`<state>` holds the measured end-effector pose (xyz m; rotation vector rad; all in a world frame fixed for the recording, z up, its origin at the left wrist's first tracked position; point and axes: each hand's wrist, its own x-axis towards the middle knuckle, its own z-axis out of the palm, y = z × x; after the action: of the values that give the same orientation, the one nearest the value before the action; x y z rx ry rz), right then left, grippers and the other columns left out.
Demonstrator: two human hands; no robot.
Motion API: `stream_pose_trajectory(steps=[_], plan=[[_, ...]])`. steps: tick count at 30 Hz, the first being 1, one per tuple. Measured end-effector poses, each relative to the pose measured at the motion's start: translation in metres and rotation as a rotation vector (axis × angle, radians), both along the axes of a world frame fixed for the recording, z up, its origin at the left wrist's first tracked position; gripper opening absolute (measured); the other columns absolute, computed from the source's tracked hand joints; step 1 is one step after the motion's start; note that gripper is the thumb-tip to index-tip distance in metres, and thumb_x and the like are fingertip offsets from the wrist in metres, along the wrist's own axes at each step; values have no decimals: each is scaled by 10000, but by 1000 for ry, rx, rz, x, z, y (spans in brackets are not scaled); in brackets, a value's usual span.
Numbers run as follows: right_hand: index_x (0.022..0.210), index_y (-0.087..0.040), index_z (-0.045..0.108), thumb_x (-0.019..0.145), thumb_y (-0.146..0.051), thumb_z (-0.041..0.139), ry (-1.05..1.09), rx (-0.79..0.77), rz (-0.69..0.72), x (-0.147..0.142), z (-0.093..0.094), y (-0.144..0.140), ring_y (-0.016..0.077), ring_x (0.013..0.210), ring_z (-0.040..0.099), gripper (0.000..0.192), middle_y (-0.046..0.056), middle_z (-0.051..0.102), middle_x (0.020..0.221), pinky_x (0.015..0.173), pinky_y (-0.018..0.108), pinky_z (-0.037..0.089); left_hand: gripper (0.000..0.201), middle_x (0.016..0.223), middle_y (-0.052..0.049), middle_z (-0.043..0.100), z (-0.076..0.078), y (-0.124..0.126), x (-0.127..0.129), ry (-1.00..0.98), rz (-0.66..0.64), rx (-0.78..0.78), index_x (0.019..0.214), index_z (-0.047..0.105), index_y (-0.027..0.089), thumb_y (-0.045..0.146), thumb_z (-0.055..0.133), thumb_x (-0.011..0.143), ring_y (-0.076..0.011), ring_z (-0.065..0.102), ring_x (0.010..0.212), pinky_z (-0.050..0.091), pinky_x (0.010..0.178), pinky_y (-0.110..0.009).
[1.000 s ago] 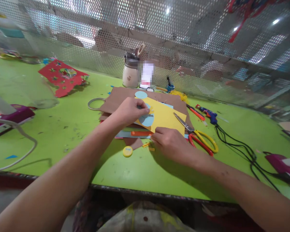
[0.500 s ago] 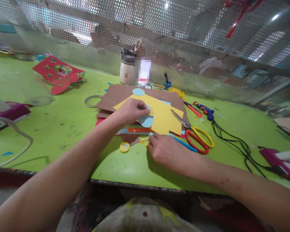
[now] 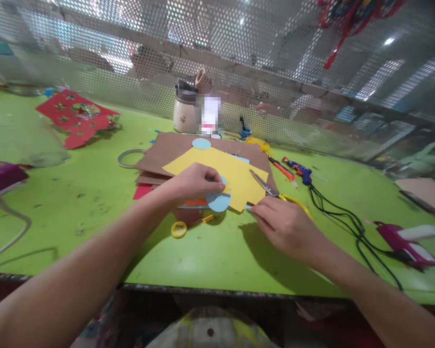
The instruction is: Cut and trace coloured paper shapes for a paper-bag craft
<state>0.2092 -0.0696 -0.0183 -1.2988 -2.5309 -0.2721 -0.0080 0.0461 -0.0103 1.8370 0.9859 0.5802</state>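
1. The left hand [image 3: 190, 183] rests on the yellow sheet [image 3: 235, 176] at the middle of the counter [image 3: 210, 251], fingers curled and pinching a light-blue paper disc [image 3: 218, 200] at the sheet's near edge.
2. The right hand [image 3: 288, 227] lies just beside the sheet's near right corner, fingers loosely bent; whether they grip anything cannot be told.
3. The scissors [image 3: 275, 191] lie partly under that hand.
4. A brown card [image 3: 166, 150] lies beneath the sheet.

Two light-blue paper discs [image 3: 218, 201] [image 3: 201, 143], one yellow sheet [image 3: 221, 169], one pair of scissors [image 3: 275, 192], two hands [image 3: 192, 182] [image 3: 288, 227].
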Motion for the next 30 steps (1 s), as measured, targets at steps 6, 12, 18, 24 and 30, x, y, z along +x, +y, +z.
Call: stream_pose_trajectory(steps=[6,12,18,24,30], plan=[[900,-108,631,905,-96,477,219,164,0,20,15,-5,191,769,583,155,109,646,836,695,311,454,180,628,-26,663,-5,-12,10,40,-140,-173,667,700,146,325,689,654,-153,565,585,423,551,-257],[910,-70,653,919,-75,414,-94,245,169,-3,9,6,206,711,515,240,106,612,754,606,327,399,161,578,-2,629,-12,-22,18,-144,-142,-585,643,689,130,262,761,585,-120,529,548,401,557,-241],[814,-94,645,902,-70,428,-218,252,231,-14,2,15,195,640,462,236,71,559,685,531,326,330,157,597,-3,622,-12,-24,20,-240,-93,-677,652,671,128,248,747,586,-127,546,586,431,616,-263],[822,-85,639,913,-66,400,-248,276,214,-15,-1,18,192,636,459,257,72,552,682,527,324,335,132,596,-13,608,-9,-24,21,-286,-56,-702,627,651,122,244,701,620,-133,542,591,435,616,-272],[767,-109,613,911,-71,404,-262,293,189,-18,-5,20,193,630,445,257,68,535,670,524,331,309,138,570,-2,588,-10,-25,21,-284,-42,-698,622,649,124,231,722,576,-143,545,589,438,616,-280]])
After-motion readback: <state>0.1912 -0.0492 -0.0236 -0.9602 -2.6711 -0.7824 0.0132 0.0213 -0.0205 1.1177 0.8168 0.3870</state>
